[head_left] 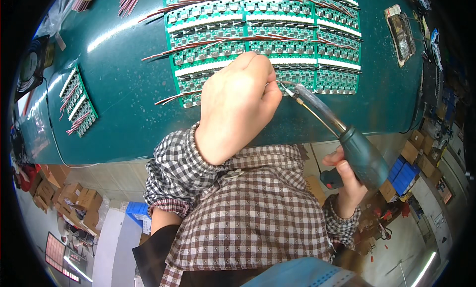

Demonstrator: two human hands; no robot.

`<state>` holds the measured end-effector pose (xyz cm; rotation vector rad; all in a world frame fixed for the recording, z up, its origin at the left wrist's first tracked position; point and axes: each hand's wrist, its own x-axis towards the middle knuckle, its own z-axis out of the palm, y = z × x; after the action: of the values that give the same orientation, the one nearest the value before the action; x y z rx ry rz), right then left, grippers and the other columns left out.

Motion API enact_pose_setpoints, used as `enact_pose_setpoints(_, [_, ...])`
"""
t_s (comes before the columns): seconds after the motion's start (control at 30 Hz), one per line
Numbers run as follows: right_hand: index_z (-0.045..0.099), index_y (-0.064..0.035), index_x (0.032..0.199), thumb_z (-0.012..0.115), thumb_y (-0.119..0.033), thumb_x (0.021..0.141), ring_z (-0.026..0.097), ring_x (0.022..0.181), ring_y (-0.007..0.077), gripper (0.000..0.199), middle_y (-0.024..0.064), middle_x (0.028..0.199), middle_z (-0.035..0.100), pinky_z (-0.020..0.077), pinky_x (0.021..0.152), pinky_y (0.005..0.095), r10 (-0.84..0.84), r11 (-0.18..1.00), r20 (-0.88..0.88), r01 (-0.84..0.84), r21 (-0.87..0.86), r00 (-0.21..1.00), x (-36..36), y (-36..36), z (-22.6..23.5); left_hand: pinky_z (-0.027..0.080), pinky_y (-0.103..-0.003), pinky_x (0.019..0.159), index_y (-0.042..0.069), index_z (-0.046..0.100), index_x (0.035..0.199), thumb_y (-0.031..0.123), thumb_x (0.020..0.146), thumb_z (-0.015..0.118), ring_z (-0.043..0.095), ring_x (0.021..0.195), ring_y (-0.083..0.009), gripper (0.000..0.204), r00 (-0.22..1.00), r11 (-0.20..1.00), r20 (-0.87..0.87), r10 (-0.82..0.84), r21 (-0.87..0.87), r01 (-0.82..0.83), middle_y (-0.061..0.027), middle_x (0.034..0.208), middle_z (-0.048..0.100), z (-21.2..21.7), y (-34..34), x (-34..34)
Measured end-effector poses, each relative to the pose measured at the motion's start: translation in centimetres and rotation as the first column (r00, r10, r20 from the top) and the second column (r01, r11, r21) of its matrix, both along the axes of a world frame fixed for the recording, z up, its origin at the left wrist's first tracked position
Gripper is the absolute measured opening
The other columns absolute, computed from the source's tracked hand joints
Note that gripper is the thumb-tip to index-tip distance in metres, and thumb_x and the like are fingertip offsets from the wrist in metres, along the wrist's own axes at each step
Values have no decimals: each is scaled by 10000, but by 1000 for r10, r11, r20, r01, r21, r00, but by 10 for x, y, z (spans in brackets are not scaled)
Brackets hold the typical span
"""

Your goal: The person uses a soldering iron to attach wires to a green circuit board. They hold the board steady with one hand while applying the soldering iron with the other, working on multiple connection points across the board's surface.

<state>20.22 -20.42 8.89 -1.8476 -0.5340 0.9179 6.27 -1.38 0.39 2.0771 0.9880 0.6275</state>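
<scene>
My left hand is closed in a pinch over the near row of a large panel of green circuit boards. A thin reddish wire shows at its fingertips; the rest is hidden by the fingers. My right hand is wrapped round the dark green handle of a soldering gun. A thin solder feed tube runs along its metal barrel. The gun's tip is at the panel's near edge, close beside the left fingertips. Red and black wires lie in rows across the boards.
A smaller board panel with wires lies at the left of the green table. Wire bundles lie at the far left. A dark fan stands at the left edge. A worn, stained block lies at the far right.
</scene>
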Motion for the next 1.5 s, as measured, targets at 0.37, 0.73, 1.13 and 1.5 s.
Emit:
enact_pose_setpoints(0.37, [587, 87, 1090, 662, -108, 827, 663, 743, 250, 336, 146, 893, 626, 587, 693, 377, -107, 991, -46, 110, 72, 993, 3, -10, -1, 430, -321, 522, 51, 558, 739, 16, 696, 657, 533, 570, -204, 114, 1000, 1000, 24, -10, -8, 10, -63, 675, 531, -1, 1, 1])
enact_pose_setpoints(0.73, [554, 70, 1118, 590, -164, 910, 664, 782, 238, 315, 153, 947, 625, 589, 648, 333, -669, 707, 397, 374, 600, 629, 96, -28, 49, 415, -334, 530, 39, 547, 747, 8, 727, 631, 512, 553, -212, 92, 999, 994, -49, -21, -108, 16, -77, 661, 521, 19, 0, 3])
enact_pose_setpoints(1.13, [608, 68, 1048, 654, -132, 877, 689, 746, 247, 267, 143, 871, 652, 599, 592, 327, -583, 777, 198, 469, 420, 788, 126, 4, 1, 437, -364, 555, 53, 557, 757, 45, 718, 641, 553, 602, -262, 92, 997, 992, -67, -40, -126, 31, -96, 704, 545, 18, 1, 0])
enact_pose_setpoints(1.5, [491, 49, 1113, 491, -336, 971, 623, 699, 180, 410, 75, 816, 549, 586, 574, 274, -286, 913, -215, 334, 234, 934, 40, -21, 0, 412, -323, 533, 50, 556, 740, 28, 703, 654, 509, 572, -199, 107, 1000, 998, -18, -22, -56, 21, -60, 662, 510, 8, 1, -1])
